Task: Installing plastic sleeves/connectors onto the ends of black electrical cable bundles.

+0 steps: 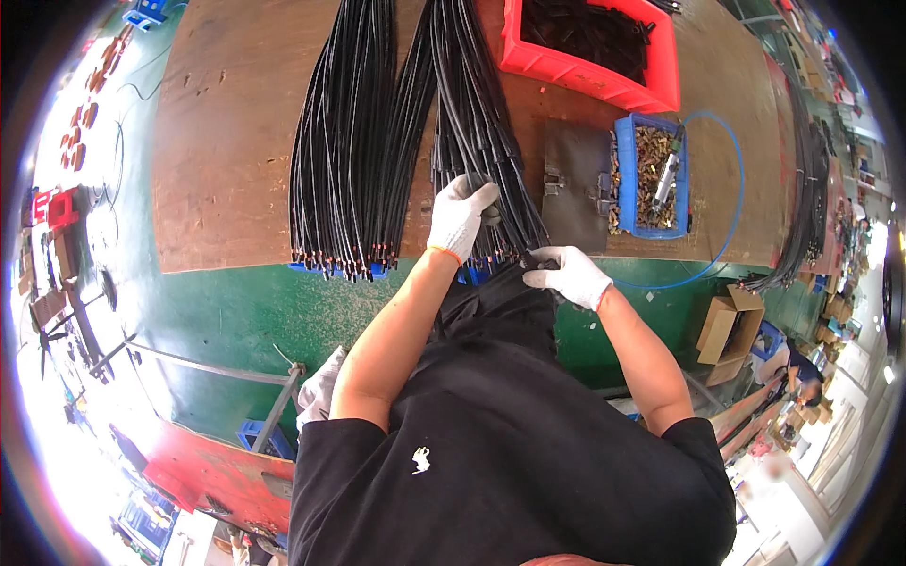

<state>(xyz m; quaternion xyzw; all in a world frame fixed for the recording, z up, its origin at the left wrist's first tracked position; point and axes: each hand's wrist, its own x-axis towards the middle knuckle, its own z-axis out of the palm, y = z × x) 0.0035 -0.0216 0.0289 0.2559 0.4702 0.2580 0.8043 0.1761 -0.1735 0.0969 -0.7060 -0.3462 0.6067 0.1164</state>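
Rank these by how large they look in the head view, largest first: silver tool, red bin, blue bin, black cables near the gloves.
1. Black cables, taken together
2. Red bin, cut by the top edge
3. Blue bin
4. Silver tool

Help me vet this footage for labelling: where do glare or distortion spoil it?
Head view: glare washes out much of the left rim; the brown tabletop's side edges bow; dark corners frame the picture; nearer the middle, both gloved hands, left and right, look fairly clear.
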